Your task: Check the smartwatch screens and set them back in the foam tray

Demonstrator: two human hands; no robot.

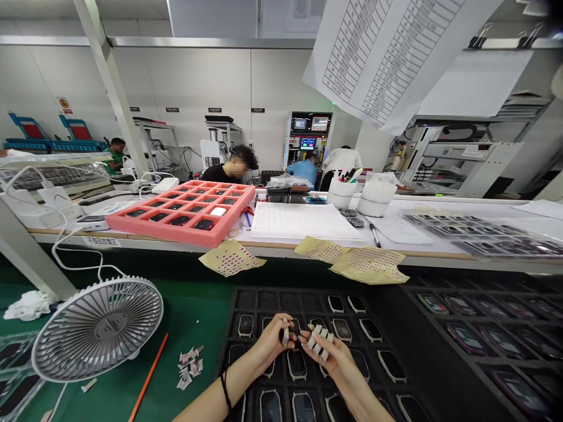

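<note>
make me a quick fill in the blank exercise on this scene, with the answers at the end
1. The orange stick lies on a ____ work surface.
2. In the picture, the pale scraps lie to the ____ of that stick.
3. The left hand and right hand are above a tray whose colour is ____.
4. A thin dark band circles the person's ____ wrist.

Missing words: green; right; black; left
</note>
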